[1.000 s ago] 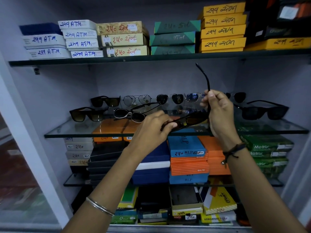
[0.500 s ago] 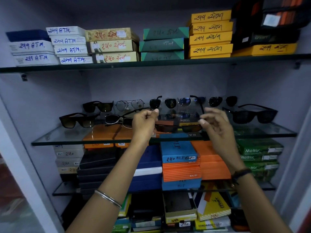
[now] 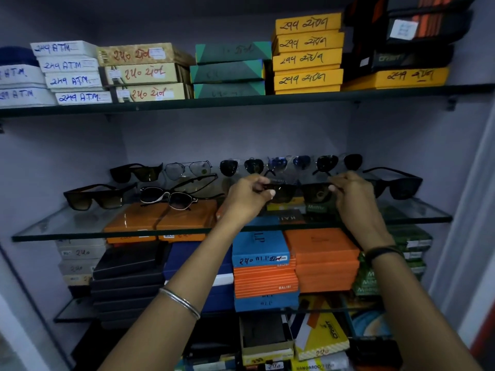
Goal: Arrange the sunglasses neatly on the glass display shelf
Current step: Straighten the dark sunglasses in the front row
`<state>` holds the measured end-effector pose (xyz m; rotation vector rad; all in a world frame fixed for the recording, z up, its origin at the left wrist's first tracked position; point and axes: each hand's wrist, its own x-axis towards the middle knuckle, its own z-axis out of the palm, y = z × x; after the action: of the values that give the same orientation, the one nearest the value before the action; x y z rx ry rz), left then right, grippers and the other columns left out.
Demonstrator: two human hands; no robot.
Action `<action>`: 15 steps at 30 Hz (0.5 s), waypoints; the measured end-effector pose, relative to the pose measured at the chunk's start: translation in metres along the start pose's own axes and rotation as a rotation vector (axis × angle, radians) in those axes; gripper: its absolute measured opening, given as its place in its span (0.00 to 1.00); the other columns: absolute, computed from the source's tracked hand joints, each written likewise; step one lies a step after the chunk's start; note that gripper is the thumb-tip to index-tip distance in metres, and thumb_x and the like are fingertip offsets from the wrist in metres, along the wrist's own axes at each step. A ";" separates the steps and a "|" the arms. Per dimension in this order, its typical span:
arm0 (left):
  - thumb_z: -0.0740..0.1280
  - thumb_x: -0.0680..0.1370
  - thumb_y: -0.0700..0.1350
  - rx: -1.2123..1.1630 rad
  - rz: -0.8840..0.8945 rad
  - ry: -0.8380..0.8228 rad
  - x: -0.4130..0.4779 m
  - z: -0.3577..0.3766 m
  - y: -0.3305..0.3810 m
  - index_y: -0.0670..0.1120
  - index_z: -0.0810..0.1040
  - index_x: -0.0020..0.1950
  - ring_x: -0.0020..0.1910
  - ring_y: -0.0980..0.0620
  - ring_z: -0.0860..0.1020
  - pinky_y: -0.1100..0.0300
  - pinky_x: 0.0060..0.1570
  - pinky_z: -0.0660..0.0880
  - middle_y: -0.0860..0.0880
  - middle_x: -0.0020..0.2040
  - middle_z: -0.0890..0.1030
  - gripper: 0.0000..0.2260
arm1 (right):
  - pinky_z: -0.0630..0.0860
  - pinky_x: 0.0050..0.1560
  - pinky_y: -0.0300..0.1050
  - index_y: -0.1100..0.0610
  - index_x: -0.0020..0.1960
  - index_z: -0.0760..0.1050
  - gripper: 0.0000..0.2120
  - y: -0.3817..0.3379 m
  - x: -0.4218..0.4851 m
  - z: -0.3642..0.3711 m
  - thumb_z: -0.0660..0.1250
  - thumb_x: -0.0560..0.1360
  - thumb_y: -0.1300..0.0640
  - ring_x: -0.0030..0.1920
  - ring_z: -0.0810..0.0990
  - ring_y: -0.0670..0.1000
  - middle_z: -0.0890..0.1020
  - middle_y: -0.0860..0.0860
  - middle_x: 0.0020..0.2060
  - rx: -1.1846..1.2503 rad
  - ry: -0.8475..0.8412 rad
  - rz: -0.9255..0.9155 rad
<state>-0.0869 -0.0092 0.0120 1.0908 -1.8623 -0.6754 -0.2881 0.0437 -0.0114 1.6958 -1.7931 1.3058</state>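
A dark pair of sunglasses point(image 3: 300, 192) with brownish lenses hangs just over the middle of the glass display shelf point(image 3: 67, 224). My left hand point(image 3: 247, 195) pinches its left end and my right hand point(image 3: 351, 192) pinches its right end. Other sunglasses stand on the shelf: a brown square pair point(image 3: 93, 198) at front left, a white-rimmed pair point(image 3: 167, 196) lying askew beside it, a black pair point(image 3: 396, 183) at the right, and a back row with a dark pair point(image 3: 136, 172), a clear aviator pair point(image 3: 187, 168) and several dark aviators point(image 3: 241, 166).
Labelled boxes fill the upper shelf point(image 3: 241, 101), among them yellow ones point(image 3: 308, 53). Under the glass are stacked orange boxes point(image 3: 321, 259), a blue box point(image 3: 258, 249) and dark cases point(image 3: 128, 274). Cabinet walls close in both sides.
The sunglasses, held tilted with one arm sticking up a second ago, are now level and further back over the shelf. Both hands moved forward with them; the view shifted closer.
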 end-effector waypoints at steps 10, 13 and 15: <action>0.68 0.75 0.39 0.218 0.165 0.106 0.017 0.015 0.003 0.43 0.79 0.50 0.32 0.63 0.72 0.79 0.30 0.70 0.50 0.38 0.78 0.05 | 0.72 0.43 0.49 0.66 0.45 0.81 0.07 0.011 0.015 0.008 0.64 0.73 0.69 0.46 0.76 0.63 0.82 0.64 0.41 -0.158 0.100 -0.009; 0.67 0.75 0.40 0.233 0.180 0.109 0.015 0.015 0.005 0.43 0.78 0.54 0.32 0.63 0.74 0.73 0.39 0.73 0.49 0.37 0.78 0.08 | 0.74 0.49 0.52 0.65 0.52 0.80 0.09 0.009 0.014 0.008 0.64 0.74 0.66 0.50 0.76 0.64 0.82 0.64 0.46 -0.166 0.092 -0.003; 0.67 0.76 0.41 0.233 0.218 0.130 0.009 0.013 0.005 0.45 0.74 0.61 0.37 0.57 0.77 0.64 0.46 0.76 0.47 0.37 0.80 0.14 | 0.74 0.53 0.54 0.65 0.55 0.78 0.11 0.007 0.013 0.006 0.64 0.74 0.63 0.52 0.75 0.64 0.81 0.64 0.49 -0.161 0.093 0.017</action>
<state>-0.1027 -0.0144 0.0128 1.0301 -1.9444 -0.2608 -0.2956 0.0300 -0.0075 1.5125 -1.8104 1.1922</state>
